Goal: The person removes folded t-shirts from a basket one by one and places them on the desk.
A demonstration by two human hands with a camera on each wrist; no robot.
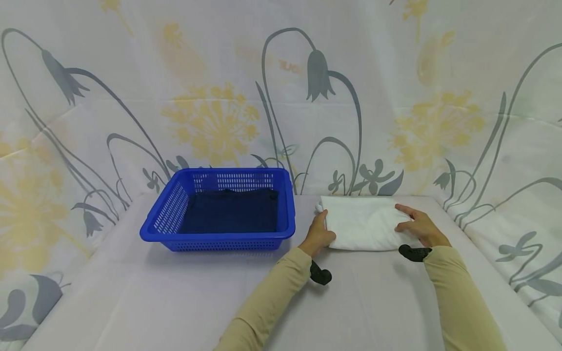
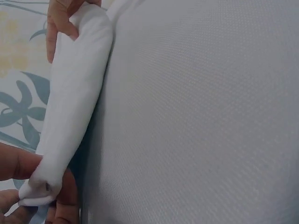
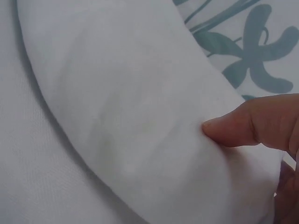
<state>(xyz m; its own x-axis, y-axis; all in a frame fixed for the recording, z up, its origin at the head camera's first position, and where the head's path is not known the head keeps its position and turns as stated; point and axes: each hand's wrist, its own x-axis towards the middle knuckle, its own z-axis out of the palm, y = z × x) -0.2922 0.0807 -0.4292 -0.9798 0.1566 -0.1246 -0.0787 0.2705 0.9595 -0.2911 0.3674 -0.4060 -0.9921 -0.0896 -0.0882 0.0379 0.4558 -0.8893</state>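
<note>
A folded white cloth (image 1: 362,223) lies on the white-covered table, to the right of the basket. My left hand (image 1: 318,235) grips its left end, thumb on top. In the left wrist view, the fingers of my left hand (image 2: 32,186) pinch the folded layers at that end, some of them tucked beneath. My right hand (image 1: 419,226) pinches the opposite end. Up close in the right wrist view, the thumb of my right hand (image 3: 252,123) presses on top of the cloth (image 3: 131,102), while its other fingers are mostly hidden under the edge.
A blue plastic basket (image 1: 217,237) with slotted walls stands left of the cloth, holding folded dark navy fabric (image 1: 230,212). Behind the table (image 1: 175,297) hangs a flower-printed curtain (image 1: 246,58), which also runs along both sides.
</note>
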